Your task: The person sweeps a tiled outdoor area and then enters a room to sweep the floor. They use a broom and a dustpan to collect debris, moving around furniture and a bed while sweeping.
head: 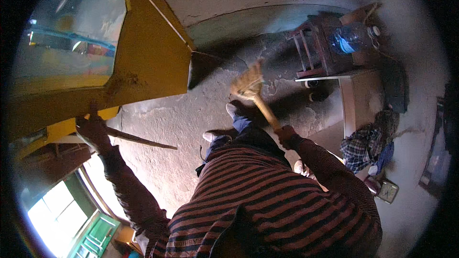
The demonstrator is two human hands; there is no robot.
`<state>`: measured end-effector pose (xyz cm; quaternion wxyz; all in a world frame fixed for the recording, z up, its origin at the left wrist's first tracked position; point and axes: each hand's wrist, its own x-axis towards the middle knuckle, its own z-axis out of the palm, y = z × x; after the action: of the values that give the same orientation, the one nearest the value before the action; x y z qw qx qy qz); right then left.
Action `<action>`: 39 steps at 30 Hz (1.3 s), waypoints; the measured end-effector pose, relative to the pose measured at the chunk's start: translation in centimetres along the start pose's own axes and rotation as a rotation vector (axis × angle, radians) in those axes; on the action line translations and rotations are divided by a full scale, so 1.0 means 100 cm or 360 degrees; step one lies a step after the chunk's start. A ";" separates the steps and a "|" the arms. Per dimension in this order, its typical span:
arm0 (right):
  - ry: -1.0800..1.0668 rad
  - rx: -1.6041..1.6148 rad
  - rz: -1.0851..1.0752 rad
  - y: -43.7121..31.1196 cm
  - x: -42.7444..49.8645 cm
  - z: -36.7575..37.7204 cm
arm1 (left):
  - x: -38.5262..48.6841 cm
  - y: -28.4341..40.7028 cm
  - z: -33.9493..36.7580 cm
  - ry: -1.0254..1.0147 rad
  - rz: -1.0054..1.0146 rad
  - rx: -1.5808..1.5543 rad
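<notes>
My right hand (285, 137) is closed around the wooden handle of a short straw broom (265, 107). Its motion-blurred bristles fan out over the worn concrete floor (161, 122), just beyond my shoes (232, 109). On the left, my left hand (91, 129) is raised at the lower edge of a yellow cabinet (150, 68) with a glass pane (82, 32). From beside that hand a tapering wooden stick or leg (143, 139) points down to the right. Shadow hides my left fingers, so whether they grip the stick or the cabinet edge is unclear.
A dark wooden chair (319, 50) and a large clear plastic bottle (346, 39) are at the upper right, by a white-edged piece of furniture (346, 100). Plaid cloth (358, 148) and a square clock (388, 190) lie at right. A bright window (59, 211) is lower left.
</notes>
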<state>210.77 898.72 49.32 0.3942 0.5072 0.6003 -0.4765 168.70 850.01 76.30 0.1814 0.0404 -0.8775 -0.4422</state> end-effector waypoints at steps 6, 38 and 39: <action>0.0738 -0.1826 -0.0780 0.013 0.077 -0.084 | 0.073 -0.053 -0.026 -0.0202 0.0002 -0.0423; 0.0079 0.0133 -0.0314 -0.171 0.092 0.028 | 0.027 -0.100 0.079 0.0248 0.0074 0.0094; 0.0106 0.0013 -0.0396 -0.173 0.091 0.021 | 0.024 -0.102 0.080 0.0244 -0.0034 -0.0248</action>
<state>192.09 898.28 43.15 0.3098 0.4459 0.6694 -0.5070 162.68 849.36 64.58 0.2459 0.0692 -0.8235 -0.5065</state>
